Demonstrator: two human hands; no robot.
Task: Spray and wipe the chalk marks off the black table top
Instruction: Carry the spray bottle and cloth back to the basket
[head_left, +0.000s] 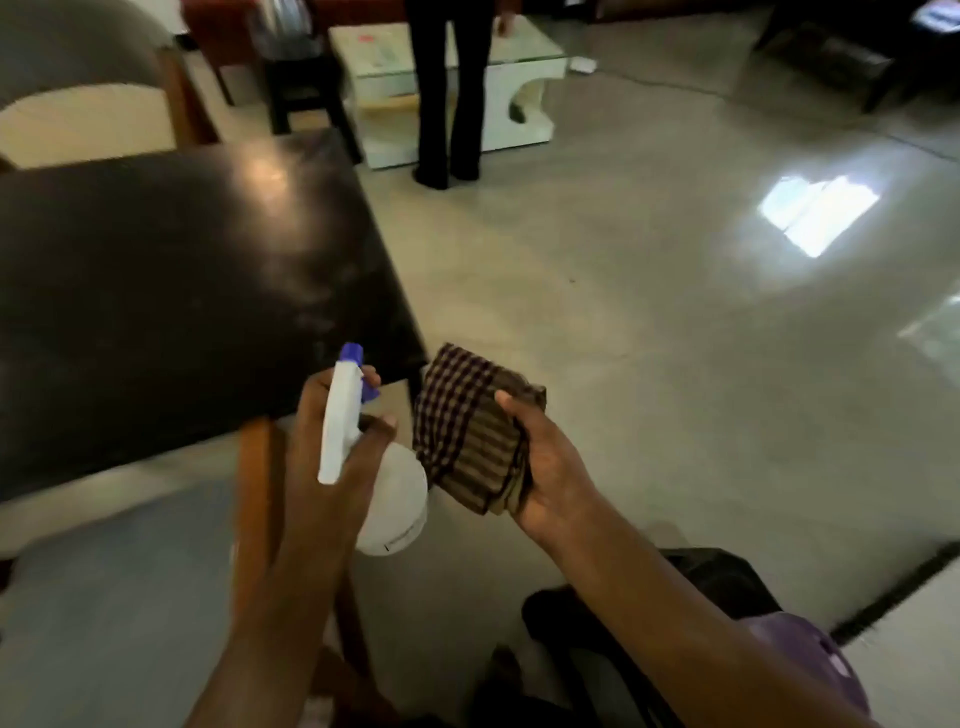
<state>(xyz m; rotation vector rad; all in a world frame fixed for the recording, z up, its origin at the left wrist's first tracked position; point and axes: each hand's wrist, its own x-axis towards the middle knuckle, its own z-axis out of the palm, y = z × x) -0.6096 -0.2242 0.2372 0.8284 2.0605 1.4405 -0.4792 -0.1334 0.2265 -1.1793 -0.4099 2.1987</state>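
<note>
Head view: left hand (332, 457) is wrapped around the neck of a white spray bottle (387, 499), index finger on the blue trigger. The bottle's blue nozzle (351, 353) points up and away from the hand, toward the black table top (171, 291). The bottle body hangs below and right of the palm.

Right hand (545, 467) grips a folded checked cloth (467, 431), brown and dark plaid, thumb on top and fingers underneath. The cloth sits just beside the bottle, right of the left hand; can't tell if they touch.

The table top lies ahead and left of both hands, with its near corner just above the nozzle. Faint pale smears show on the glossy surface near the right edge, ahead of the left hand; the frame is blurred, so can't tell chalk from glare.

Neither hand touches the table. A wooden chair frame (257, 499) is below the left hand. Far ahead of the hands, another person's dark-trousered legs (449, 98) stand by a white low table (524, 78).
</note>
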